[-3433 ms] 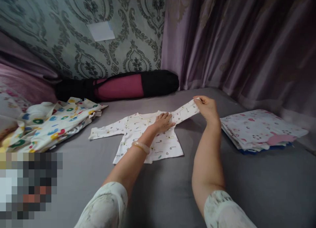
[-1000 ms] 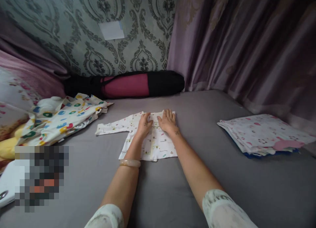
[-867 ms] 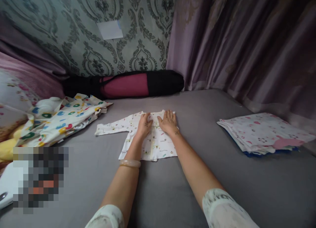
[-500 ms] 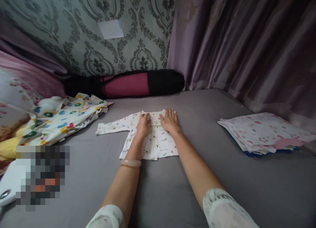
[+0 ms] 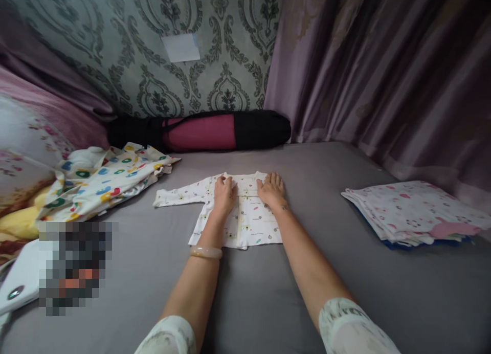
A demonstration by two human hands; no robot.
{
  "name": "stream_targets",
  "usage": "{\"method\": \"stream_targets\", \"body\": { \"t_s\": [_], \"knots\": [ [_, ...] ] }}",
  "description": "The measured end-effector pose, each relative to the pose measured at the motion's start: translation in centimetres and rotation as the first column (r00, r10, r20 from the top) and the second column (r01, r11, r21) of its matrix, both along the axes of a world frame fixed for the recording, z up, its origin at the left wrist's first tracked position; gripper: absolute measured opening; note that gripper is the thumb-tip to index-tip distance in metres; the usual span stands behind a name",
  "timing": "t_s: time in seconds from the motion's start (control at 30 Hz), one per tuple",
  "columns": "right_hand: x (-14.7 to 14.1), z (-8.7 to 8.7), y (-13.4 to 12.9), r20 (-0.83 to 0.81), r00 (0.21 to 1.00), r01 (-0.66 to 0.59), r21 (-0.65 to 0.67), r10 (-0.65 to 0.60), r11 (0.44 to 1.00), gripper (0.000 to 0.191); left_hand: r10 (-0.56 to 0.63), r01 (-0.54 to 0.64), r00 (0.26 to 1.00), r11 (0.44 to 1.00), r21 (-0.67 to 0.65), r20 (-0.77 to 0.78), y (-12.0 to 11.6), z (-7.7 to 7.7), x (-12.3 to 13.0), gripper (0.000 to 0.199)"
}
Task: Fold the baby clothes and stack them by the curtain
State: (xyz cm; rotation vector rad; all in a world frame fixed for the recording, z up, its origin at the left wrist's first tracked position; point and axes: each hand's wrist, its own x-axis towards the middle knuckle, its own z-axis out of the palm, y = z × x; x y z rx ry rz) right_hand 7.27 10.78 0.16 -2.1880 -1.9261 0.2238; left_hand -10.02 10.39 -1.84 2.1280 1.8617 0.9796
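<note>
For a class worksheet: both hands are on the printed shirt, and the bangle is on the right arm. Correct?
Not quite: the head view shows the bangle on the left arm. The left hand and right hand are on the printed shirt.

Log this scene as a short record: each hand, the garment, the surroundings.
Left hand: on the white printed top; bangle on the forearm
Right hand: on the same top
Top: one sleeve out leftward, other apparently folded across the front
Surface: grey sheet
Right: folded printed cloth
Left: multicoloured printed cloth
Back: long black and pink bag
</note>
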Motion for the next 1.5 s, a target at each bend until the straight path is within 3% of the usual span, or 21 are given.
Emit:
{"method": "stream_targets", "body": {
  "t_s": [0.17, 0.33, 0.57, 0.7, 0.8, 0.97, 1.1, 1.2, 1.33, 1.43, 1.5],
  "knots": [
    [-2.1, 0.3, -1.1, -0.015, 0.994, -0.11, 0.001, 0.11, 0.994, 0.069, -0.006, 0.008, 0.996, 1.0, 0.022, -0.085, -0.5, 1.0, -0.1, 0.034],
    [-3.1, -0.3, -1.6, -0.025, 0.994, -0.106, -0.031, 0.106, 0.994, 0.066, -0.069, 0.05, 0.982, 0.993, -0.109, -0.178, -1.1, 1.3, 0.0, 0.03],
    [-3.2, 0.7, -2.0, -0.051, 0.991, -0.127, 0.0, 0.127, 0.992, 0.063, -0.073, 0.052, 0.987, 0.988, -0.143, -0.143, -1.0, 1.4, -0.2, 0.029],
    [-4.3, 1.3, -2.6, -0.053, 0.957, -0.285, 0.03, 0.287, 0.958, 0.057, -0.081, 0.061, 0.994, 0.971, -0.23, -0.079, -0.3, 2.3, -1.0, 0.034],
    [-5.0, 1.0, -2.8, -0.061, 0.936, -0.349, -0.037, 0.346, 0.936, 0.056, -0.039, 0.039, 0.999, 0.961, -0.274, 0.004, -0.2, 3.3, -2.2, 0.036],
    [-5.1, 0.4, -2.6, -0.052, 0.941, -0.338, -0.065, 0.335, 0.939, 0.057, 0.121, -0.066, 0.982, 0.941, -0.333, 0.147, -0.8, 4.8, -4.6, 0.04],
    [-5.2, 0.9, -2.7, -0.072, 0.942, -0.334, -0.073, 0.329, 0.94, 0.058, 0.249, -0.175, 0.952, 0.921, -0.347, 0.18, -1.0, 5.2, -7.3, 0.039],
    [-5.9, 1.4, -3.1, -0.081, 0.908, -0.412, -0.002, 0.41, 0.911, 0.06, 0.443, -0.377, 0.888, 0.854, -0.358, 0.12, -1.2, 5.1, -9.9, 0.035],
    [-6.9, 1.3, -3.5, -0.074, 0.859, -0.509, -0.011, 0.507, 0.86, 0.066, 0.75, -0.702, 0.656, 0.646, -0.3, 0.079, -2.1, 4.4, -12.5, 0.035],
    [-7.3, 0.8, -3.5, -0.066, 0.852, -0.522, -0.056, 0.519, 0.851, 0.068, 0.871, -0.818, 0.479, 0.489, -0.303, 0.112, -3.0, 4.0, -12.9, 0.044],
    [-7.3, 0.6, -3.3, -0.06, 0.85, -0.526, -0.056, 0.523, 0.849, 0.068, 0.908, -0.85, 0.404, 0.417, -0.32, 0.112, -3.3, 4.0, -12.6, 0.049]
  ]
}}
